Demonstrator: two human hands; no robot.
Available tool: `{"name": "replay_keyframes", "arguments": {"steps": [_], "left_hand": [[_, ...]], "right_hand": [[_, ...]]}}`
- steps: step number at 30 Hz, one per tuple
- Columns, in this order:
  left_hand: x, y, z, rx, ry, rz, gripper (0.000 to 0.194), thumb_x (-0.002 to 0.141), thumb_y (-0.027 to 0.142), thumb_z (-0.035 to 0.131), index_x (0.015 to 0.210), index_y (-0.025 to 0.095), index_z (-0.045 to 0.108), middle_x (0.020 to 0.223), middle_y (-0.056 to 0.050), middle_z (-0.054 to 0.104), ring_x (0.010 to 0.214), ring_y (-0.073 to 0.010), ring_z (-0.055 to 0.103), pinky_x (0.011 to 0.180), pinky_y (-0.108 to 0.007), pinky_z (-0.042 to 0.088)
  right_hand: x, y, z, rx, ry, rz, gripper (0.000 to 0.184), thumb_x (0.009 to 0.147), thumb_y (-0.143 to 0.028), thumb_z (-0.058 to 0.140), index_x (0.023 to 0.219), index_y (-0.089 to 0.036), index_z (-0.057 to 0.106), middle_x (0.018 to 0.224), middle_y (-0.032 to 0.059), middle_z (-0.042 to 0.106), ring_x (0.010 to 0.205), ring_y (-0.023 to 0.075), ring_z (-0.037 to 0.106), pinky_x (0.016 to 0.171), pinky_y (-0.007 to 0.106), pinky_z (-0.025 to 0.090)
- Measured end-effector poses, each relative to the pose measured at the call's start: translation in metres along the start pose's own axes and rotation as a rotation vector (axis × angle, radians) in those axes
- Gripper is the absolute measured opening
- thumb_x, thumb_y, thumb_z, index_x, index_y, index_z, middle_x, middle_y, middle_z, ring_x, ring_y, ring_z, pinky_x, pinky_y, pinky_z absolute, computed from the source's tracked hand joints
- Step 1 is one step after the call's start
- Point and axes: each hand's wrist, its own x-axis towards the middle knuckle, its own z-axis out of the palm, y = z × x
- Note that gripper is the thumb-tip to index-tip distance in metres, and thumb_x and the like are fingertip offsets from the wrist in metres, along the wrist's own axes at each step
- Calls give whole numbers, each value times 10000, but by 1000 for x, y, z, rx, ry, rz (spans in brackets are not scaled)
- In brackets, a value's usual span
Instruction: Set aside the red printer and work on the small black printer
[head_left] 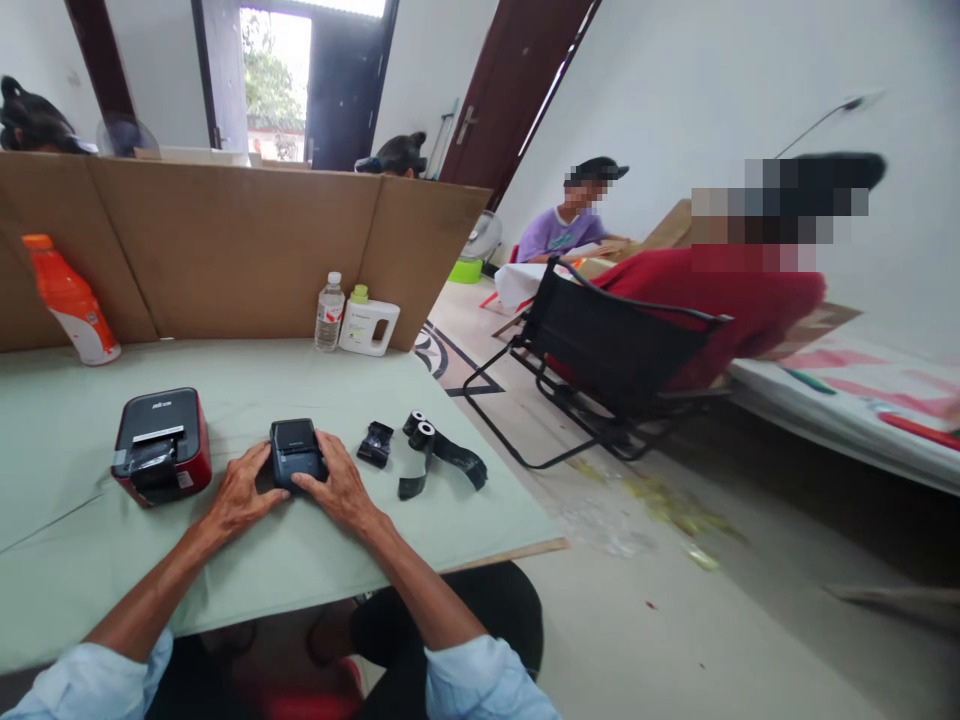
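A small dark blue label printer (296,449) lies on the pale green table (67,560). My left hand (241,492) presses against its left side, fingers curled on it. Closed around the printer's right side is my right hand (339,487). A red and black printer (163,444) stands just to the left. On the right lie a small black part (375,443) and two black ribbon rolls (427,450) with loose tape trailing.
A cardboard screen (225,250) walls the table's back. An orange bottle (71,300), a water bottle (329,312) and a white jug (369,323) stand before it. A person in red sits on a black folding chair (600,350) to the right; others sit beyond.
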Motion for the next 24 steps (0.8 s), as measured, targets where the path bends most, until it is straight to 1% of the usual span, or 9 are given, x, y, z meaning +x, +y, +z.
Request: {"name": "replay_keyframes", "arguments": {"steps": [5, 8, 11, 14, 16, 19, 22, 24], "left_hand": [[-5, 0, 4, 27, 11, 8, 709, 830, 397, 757, 1478, 218, 531, 1516, -165, 565, 1406, -348, 530, 1187, -540, 412], [-7, -2, 3, 43, 0, -11, 713, 817, 398, 759, 1471, 214, 539, 1515, -165, 564, 1409, -351, 524, 1195, -538, 402], [-6, -6, 0, 29, -8, -41, 725, 775, 333, 751, 1464, 228, 550, 1529, -141, 554, 1427, -353, 502, 1211, -541, 381], [0, -8, -4, -59, -33, -68, 654, 763, 243, 665, 1412, 202, 599, 1498, -131, 585, 1395, -327, 537, 1201, -515, 404], [6, -7, -7, -117, -7, -127, 539, 777, 219, 610, 1312, 192, 669, 1428, -119, 644, 1344, -305, 582, 1185, -498, 424], [20, -5, -9, -141, 74, -242, 329, 818, 236, 574, 1096, 195, 744, 1225, -109, 745, 1195, -291, 663, 1127, -492, 473], [32, -3, -9, -145, 99, -320, 205, 823, 248, 570, 937, 196, 732, 983, -88, 770, 983, -270, 702, 973, -457, 557], [38, -2, -8, -171, 97, -372, 174, 812, 240, 570, 912, 193, 705, 866, -57, 746, 852, -237, 701, 821, -388, 590]], "right_hand": [[-2, 1, 3, 9, -5, 11, 882, 840, -438, 791, 1582, -202, 377, 1523, 175, 512, 1436, 330, 476, 1201, 535, 406], [-2, 0, 4, 4, -2, 9, 884, 831, -418, 799, 1578, -200, 380, 1515, 174, 521, 1426, 328, 489, 1198, 526, 411], [-2, -1, 7, -11, 17, 14, 890, 821, -404, 806, 1576, -204, 380, 1502, 170, 533, 1407, 331, 509, 1182, 527, 431], [-3, -2, 11, -16, 37, 14, 910, 814, -404, 812, 1581, -200, 365, 1500, 180, 529, 1400, 340, 512, 1171, 540, 441], [-3, -3, 15, -13, 54, 8, 923, 808, -405, 819, 1584, -211, 359, 1491, 179, 533, 1388, 342, 521, 1163, 544, 449], [-4, -4, 17, -13, 70, 1, 928, 800, -404, 826, 1582, -219, 362, 1478, 173, 540, 1376, 344, 529, 1162, 544, 449], [-5, -7, 18, -26, 70, 22, 963, 778, -407, 841, 1581, -197, 355, 1490, 187, 526, 1396, 357, 507, 1173, 553, 434], [-5, -8, 19, -33, 60, 36, 997, 760, -411, 854, 1582, -172, 345, 1493, 202, 519, 1404, 363, 498, 1175, 552, 432]]}}
